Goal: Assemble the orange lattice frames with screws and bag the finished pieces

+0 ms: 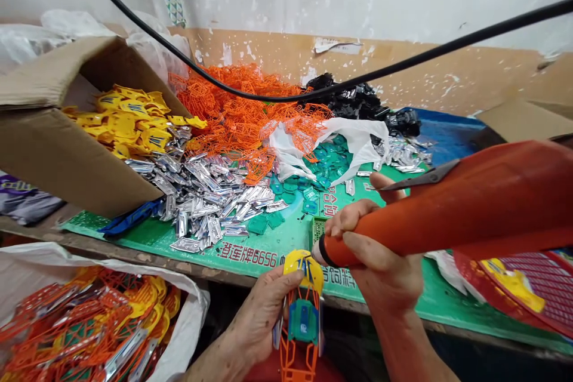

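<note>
Below the counter (134, 253) edge, far left: white sack (27, 268) filled with orange and yellow plastic frames (94, 328). Left hand (257, 325) grasps a similar frame (303, 322) just below the edge, yellow end raised toward the tool. Right hand (376, 250) clenched around an orange tubular tool (447, 215), angled so its nose meets that end; contact unclear.
</note>
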A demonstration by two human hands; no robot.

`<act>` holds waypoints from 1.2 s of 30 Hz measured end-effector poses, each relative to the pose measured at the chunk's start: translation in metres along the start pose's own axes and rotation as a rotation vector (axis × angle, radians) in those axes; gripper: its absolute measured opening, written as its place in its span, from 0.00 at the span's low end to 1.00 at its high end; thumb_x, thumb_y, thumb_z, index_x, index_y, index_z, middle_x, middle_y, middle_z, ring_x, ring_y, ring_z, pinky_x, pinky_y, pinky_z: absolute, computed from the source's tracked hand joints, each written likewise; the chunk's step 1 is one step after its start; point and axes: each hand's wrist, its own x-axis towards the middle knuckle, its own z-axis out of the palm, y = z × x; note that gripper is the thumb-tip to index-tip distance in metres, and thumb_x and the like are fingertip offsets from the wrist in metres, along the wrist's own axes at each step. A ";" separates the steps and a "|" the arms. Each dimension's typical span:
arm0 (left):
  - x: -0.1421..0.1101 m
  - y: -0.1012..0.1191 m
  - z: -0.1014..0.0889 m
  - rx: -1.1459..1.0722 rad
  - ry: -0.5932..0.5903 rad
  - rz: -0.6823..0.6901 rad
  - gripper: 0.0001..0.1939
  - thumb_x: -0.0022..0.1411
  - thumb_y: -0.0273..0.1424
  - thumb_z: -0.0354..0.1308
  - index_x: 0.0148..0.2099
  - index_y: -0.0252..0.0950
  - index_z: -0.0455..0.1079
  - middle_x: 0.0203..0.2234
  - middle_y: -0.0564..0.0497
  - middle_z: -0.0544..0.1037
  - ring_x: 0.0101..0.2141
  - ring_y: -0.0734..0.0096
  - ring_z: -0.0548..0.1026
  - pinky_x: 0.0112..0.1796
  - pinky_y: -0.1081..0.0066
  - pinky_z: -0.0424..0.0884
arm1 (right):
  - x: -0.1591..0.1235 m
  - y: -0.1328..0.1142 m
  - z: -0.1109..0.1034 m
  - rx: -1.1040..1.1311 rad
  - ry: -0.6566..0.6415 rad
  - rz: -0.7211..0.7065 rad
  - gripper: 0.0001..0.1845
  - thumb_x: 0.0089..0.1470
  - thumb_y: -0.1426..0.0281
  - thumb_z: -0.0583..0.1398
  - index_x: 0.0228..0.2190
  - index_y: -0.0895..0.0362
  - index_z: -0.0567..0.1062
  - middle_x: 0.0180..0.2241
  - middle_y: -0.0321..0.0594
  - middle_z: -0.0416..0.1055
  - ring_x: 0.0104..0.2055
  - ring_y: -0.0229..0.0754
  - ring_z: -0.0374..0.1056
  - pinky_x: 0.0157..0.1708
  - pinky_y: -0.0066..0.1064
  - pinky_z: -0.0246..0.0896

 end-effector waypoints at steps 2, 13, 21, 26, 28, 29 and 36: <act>0.001 0.000 0.000 -0.012 -0.008 0.004 0.14 0.46 0.32 0.71 0.34 0.29 0.76 0.22 0.51 0.78 0.20 0.79 0.71 0.22 0.78 0.67 | -0.001 0.001 -0.001 0.003 -0.012 0.009 0.34 0.40 0.77 0.63 0.49 0.45 0.66 0.24 0.29 0.68 0.25 0.38 0.64 0.30 0.37 0.65; 0.001 -0.002 0.000 0.043 0.013 0.033 0.15 0.47 0.33 0.71 0.36 0.29 0.76 0.24 0.49 0.79 0.20 0.79 0.71 0.22 0.79 0.66 | -0.006 0.001 -0.002 -0.030 -0.010 -0.008 0.34 0.41 0.77 0.63 0.50 0.45 0.65 0.24 0.28 0.68 0.25 0.38 0.65 0.29 0.35 0.66; -0.001 -0.004 0.000 0.143 -0.003 0.088 0.17 0.49 0.37 0.69 0.36 0.29 0.76 0.23 0.50 0.77 0.19 0.81 0.69 0.20 0.81 0.63 | -0.010 0.003 -0.003 -0.053 -0.030 -0.021 0.33 0.43 0.78 0.63 0.51 0.46 0.65 0.25 0.28 0.68 0.26 0.37 0.65 0.31 0.35 0.66; -0.004 -0.005 0.000 0.150 0.021 0.093 0.17 0.46 0.38 0.70 0.33 0.29 0.76 0.22 0.52 0.75 0.19 0.81 0.67 0.19 0.81 0.62 | -0.013 0.007 -0.003 -0.041 -0.028 -0.026 0.30 0.44 0.77 0.63 0.49 0.47 0.65 0.26 0.28 0.68 0.26 0.37 0.65 0.33 0.36 0.65; -0.006 -0.005 0.000 0.146 0.024 0.095 0.16 0.45 0.37 0.70 0.34 0.30 0.77 0.22 0.52 0.75 0.19 0.82 0.66 0.19 0.81 0.62 | -0.015 0.009 -0.003 -0.054 -0.026 -0.021 0.30 0.44 0.77 0.63 0.49 0.47 0.65 0.26 0.28 0.68 0.27 0.37 0.65 0.34 0.38 0.65; -0.007 -0.006 0.000 0.151 0.029 0.096 0.16 0.45 0.37 0.70 0.34 0.30 0.77 0.22 0.52 0.75 0.19 0.82 0.66 0.19 0.81 0.61 | -0.016 0.011 -0.003 -0.063 -0.024 -0.017 0.30 0.44 0.76 0.63 0.49 0.47 0.65 0.26 0.28 0.68 0.27 0.37 0.66 0.35 0.38 0.65; -0.009 -0.010 -0.012 0.223 0.053 0.100 0.18 0.46 0.39 0.69 0.35 0.29 0.77 0.19 0.53 0.72 0.16 0.84 0.62 0.17 0.82 0.57 | -0.022 0.020 -0.003 -0.107 -0.016 -0.027 0.26 0.44 0.74 0.64 0.47 0.51 0.66 0.26 0.30 0.67 0.27 0.38 0.66 0.37 0.40 0.66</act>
